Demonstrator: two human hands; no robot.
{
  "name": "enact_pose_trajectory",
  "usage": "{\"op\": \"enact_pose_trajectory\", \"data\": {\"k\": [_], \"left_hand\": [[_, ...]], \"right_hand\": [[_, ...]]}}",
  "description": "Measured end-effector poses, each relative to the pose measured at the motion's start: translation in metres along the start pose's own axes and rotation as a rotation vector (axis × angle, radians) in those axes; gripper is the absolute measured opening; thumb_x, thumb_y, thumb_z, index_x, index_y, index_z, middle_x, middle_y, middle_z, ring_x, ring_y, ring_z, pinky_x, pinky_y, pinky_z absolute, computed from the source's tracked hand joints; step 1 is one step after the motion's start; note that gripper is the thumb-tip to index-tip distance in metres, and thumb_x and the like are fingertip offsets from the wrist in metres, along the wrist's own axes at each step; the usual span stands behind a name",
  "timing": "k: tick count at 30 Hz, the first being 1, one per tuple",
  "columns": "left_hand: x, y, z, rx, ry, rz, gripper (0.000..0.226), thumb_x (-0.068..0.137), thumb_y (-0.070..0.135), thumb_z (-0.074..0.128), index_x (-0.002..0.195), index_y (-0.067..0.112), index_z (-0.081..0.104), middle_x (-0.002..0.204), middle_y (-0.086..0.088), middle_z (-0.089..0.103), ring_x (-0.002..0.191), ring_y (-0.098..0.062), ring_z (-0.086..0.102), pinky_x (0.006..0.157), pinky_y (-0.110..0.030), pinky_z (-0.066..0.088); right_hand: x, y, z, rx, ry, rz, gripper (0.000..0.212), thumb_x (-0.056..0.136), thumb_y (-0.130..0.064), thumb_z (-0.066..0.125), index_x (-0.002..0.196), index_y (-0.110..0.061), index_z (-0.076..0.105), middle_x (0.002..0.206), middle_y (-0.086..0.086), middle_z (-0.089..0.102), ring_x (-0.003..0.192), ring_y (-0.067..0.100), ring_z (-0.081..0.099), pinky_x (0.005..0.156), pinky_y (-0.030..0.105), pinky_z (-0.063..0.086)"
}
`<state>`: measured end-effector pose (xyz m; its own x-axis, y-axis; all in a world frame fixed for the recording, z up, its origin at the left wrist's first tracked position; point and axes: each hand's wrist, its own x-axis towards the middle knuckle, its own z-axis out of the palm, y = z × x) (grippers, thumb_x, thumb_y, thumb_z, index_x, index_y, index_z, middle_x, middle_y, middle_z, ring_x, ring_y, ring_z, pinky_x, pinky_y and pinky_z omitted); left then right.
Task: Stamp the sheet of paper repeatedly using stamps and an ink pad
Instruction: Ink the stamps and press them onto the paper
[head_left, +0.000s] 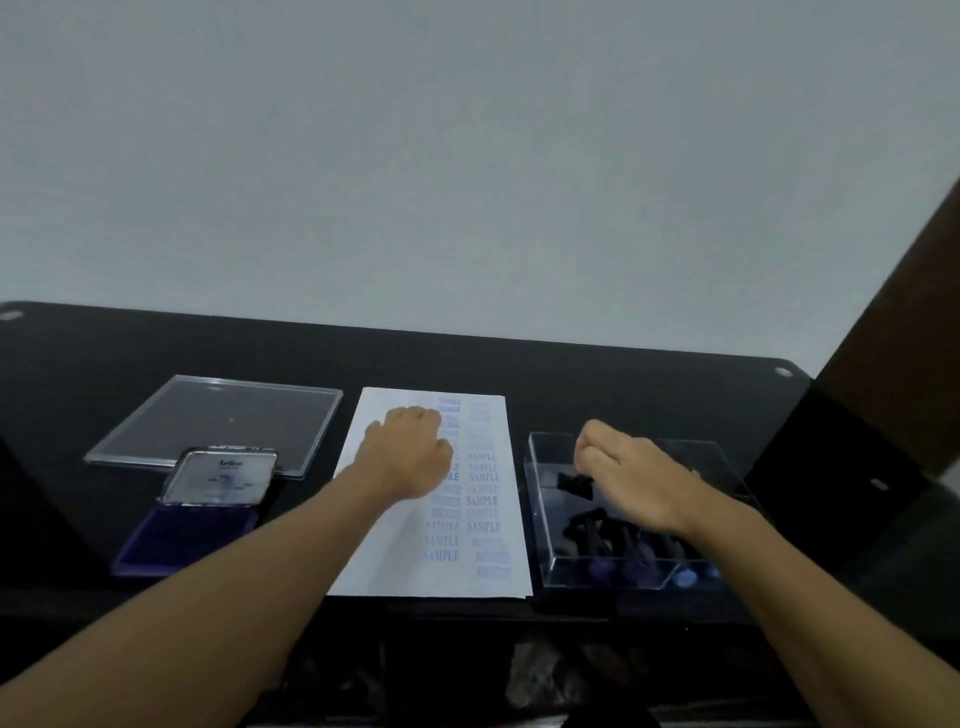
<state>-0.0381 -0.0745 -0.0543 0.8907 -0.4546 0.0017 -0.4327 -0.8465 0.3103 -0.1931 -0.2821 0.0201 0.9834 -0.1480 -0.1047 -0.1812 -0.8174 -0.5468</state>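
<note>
sheet of paper (395, 561) lies on the black table (104, 353) between the open ink pad (187, 540) and a clear box (543, 540) of stamps (587, 525), with 2 columns of blue marks on it. my left hand (410, 457) sits curled over its upper part, my right hand (628, 478) curled above the box; whether either holds anything i cannot tell.

My left grip (410, 452) covers part of the prints (483, 501) on the paper (384, 561), and its curled fingers hide whether it holds anything. The same goes for my right grip (628, 478), which hides some stamps (587, 530) in the box (550, 545). The other stamps are dark and blurred. The top prints are too blurred to read.
</note>
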Motion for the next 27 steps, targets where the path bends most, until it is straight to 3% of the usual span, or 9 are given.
{"op": "enact_pose_trajectory", "data": {"k": [6,9,13,17,22,25,27], "left_hand": [[-0.036,0.024,0.025,-0.007,-0.024,0.075,0.042,0.101,0.036,0.036,0.135,0.016,0.048,0.144,-0.002,0.049,0.128,-0.022,0.045,0.109,-0.042,0.037],[-0.052,0.024,0.036,-0.044,0.026,0.131,0.043,0.101,0.037,0.037,0.135,0.016,0.05,0.144,0.0,0.05,0.129,-0.019,0.045,0.111,-0.038,0.035],[-0.074,0.02,0.052,-0.013,0.134,0.219,0.061,0.092,0.045,0.022,0.133,0.013,0.055,0.141,-0.002,0.053,0.129,-0.02,0.047,0.111,-0.038,0.035],[-0.085,0.018,0.06,0.013,0.134,0.213,0.068,0.091,0.048,0.011,0.14,0.017,0.047,0.152,-0.001,0.042,0.141,-0.02,0.034,0.118,-0.041,0.022],[-0.087,0.016,0.064,-0.01,0.105,0.187,0.06,0.096,0.047,0.019,0.147,0.021,0.039,0.16,0.002,0.03,0.148,-0.018,0.021,0.122,-0.041,0.009],[-0.086,0.016,0.064,-0.031,0.13,0.189,0.064,0.094,0.048,0.016,0.144,0.02,0.043,0.157,0.0,0.035,0.147,-0.02,0.026,0.121,-0.043,0.012],[-0.087,0.016,0.064,-0.04,0.148,0.196,0.07,0.091,0.051,0.011,0.142,0.019,0.047,0.155,-0.002,0.039,0.145,-0.021,0.03,0.12,-0.044,0.015]], "right_hand": [[-0.013,0.004,0.012,-0.051,-0.136,0.033,0.017,0.102,-0.031,0.039,0.098,-0.017,0.048,0.088,0.005,0.062,0.072,0.021,0.051,0.068,0.037,0.042],[-0.014,0.002,0.016,-0.115,-0.162,0.017,0.014,0.1,-0.031,0.042,0.099,-0.019,0.05,0.091,0.003,0.063,0.079,0.023,0.057,0.073,0.04,0.047],[-0.012,0.004,0.022,-0.169,-0.143,-0.003,0.009,0.097,-0.033,0.05,0.1,-0.025,0.054,0.098,-0.003,0.062,0.088,0.019,0.061,0.079,0.038,0.052],[-0.012,0.009,0.028,-0.183,-0.106,-0.012,0.013,0.091,-0.037,0.063,0.102,-0.032,0.061,0.106,-0.008,0.059,0.093,0.012,0.058,0.077,0.028,0.051],[-0.016,0.008,0.025,-0.154,-0.11,-0.017,0.024,0.09,-0.038,0.066,0.111,-0.026,0.07,0.094,-0.015,0.058,0.081,0.003,0.057,0.067,0.017,0.043],[-0.017,0.008,0.022,-0.11,-0.146,-0.004,0.025,0.092,-0.035,0.065,0.113,-0.024,0.073,0.082,-0.017,0.062,0.073,0.002,0.059,0.064,0.015,0.043],[-0.017,0.008,0.022,-0.1,-0.156,0.01,0.022,0.089,-0.034,0.068,0.108,-0.025,0.075,0.085,-0.015,0.067,0.079,0.005,0.064,0.069,0.019,0.051]]}}
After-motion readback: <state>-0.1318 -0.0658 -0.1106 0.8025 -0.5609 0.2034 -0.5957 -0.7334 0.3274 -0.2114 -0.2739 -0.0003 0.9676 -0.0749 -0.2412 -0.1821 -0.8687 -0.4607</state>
